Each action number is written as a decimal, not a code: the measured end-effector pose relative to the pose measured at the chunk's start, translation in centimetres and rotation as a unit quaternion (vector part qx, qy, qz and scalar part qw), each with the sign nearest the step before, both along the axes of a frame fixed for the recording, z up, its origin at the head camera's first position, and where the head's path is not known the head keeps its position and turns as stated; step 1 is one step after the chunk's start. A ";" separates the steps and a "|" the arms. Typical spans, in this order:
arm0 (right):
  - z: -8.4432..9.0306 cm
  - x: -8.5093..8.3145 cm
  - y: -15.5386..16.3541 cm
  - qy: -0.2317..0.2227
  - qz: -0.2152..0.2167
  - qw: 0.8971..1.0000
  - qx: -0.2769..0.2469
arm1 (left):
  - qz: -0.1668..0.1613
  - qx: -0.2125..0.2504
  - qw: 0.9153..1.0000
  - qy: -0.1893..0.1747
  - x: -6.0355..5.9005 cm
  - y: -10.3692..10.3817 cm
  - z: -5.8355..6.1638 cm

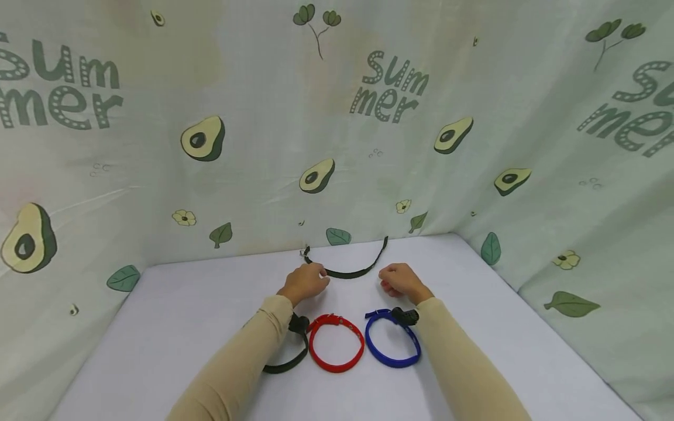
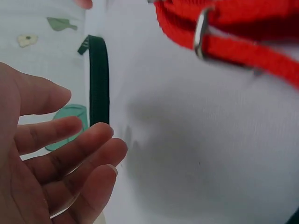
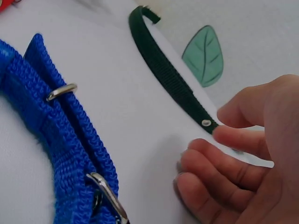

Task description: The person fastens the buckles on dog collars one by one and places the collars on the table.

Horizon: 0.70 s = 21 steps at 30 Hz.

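A dark green collar [image 1: 348, 275] lies unbuckled in a wide curve near the back of the table, its buckle end at the left. My left hand [image 1: 306, 282] hovers beside its left part, fingers loosely bent and holding nothing. On the other side, my right hand [image 1: 401, 279] is near the collar's plain end, also with nothing in it. In the right wrist view its fingertips [image 3: 219, 130] overlap the green strap [image 3: 173, 86] by a metal eyelet. Closer to me, a red collar [image 1: 337, 368] and a blue collar [image 1: 397, 363] lie buckled into rings.
Another dark collar [image 1: 284, 368] lies left of the red one, partly hidden under my left forearm. Behind the white table [image 1: 210, 304] hangs a pale cloth [image 1: 253, 146] printed with avocados and leaves; it also runs along both sides.
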State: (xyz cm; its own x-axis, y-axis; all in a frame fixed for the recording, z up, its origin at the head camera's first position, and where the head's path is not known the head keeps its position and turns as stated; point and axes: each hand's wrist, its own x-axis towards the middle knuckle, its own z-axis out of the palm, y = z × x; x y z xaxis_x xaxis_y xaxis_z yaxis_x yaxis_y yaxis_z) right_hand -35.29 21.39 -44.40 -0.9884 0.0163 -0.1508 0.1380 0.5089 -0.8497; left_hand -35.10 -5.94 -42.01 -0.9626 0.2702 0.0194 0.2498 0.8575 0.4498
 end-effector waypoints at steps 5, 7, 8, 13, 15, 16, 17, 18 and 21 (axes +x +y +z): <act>-0.6 -0.8 -0.4 0.024 -0.016 1.000 0.005 | 0.013 0.010 1.000 -0.022 -1.3 -0.4 -0.6; -0.8 -1.0 -0.5 0.037 -0.019 0.999 0.020 | 0.019 0.017 0.999 -0.022 -1.8 -0.5 -0.9; -0.8 -1.1 -0.5 0.044 -0.021 0.998 0.029 | 0.022 0.020 0.999 -0.020 -2.0 -0.5 -1.1; -1.1 -1.6 -0.4 0.062 -0.032 0.995 0.074 | 0.025 0.018 1.000 -0.003 -2.9 -0.5 -1.8; -1.4 -1.9 -0.3 0.065 -0.034 0.994 0.085 | 0.026 0.022 0.999 -0.003 -3.1 -0.5 -2.0; -1.5 -2.1 -0.3 0.066 -0.033 0.993 0.090 | 0.025 0.023 0.999 -0.003 -3.2 -0.5 -2.1; -1.5 -2.2 -0.4 0.067 -0.030 0.993 0.097 | 0.026 0.025 0.999 -0.005 -3.2 -0.5 -2.2; -1.6 -2.2 -0.5 0.070 -0.024 0.992 0.107 | 0.026 0.027 0.999 -0.008 -3.3 -0.6 -2.2; -1.5 -2.3 -1.0 0.084 0.000 0.985 0.150 | 0.028 0.033 0.999 -0.016 -3.5 -0.7 -2.4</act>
